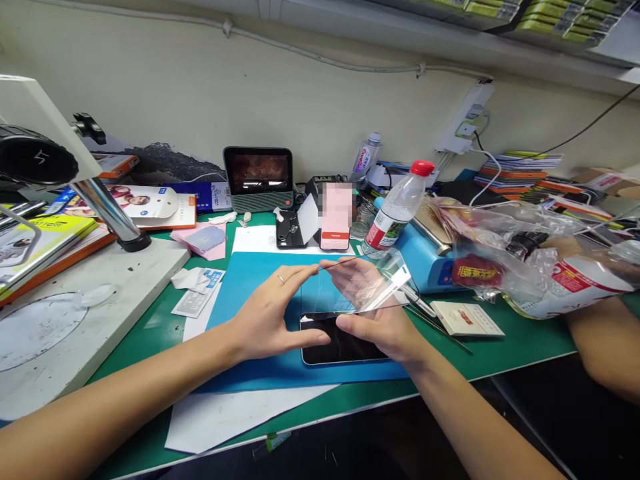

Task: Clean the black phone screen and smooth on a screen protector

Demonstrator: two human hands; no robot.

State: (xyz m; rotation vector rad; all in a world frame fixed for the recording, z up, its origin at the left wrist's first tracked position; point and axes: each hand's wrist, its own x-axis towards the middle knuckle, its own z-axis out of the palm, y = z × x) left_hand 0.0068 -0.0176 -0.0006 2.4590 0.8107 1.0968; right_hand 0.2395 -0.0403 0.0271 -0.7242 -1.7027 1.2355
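A clear glass screen protector is held tilted above a smartphone with a dark screen. My left hand, with a ring on one finger, reaches its fingertips to the glass's upper left edge; its thumb is spread apart, over the phone's left end. My right hand is around the right part of the glass, its fingers showing through from behind and its thumb near the lower edge. The phone lies face up on a blue mat. Exact contact of the left thumb with the glass is unclear.
A plastic bottle with red cap, a pink-screened phone and a smart display stand behind. At left is a white stand base. Tweezers, a small white box and another person's arm are at right.
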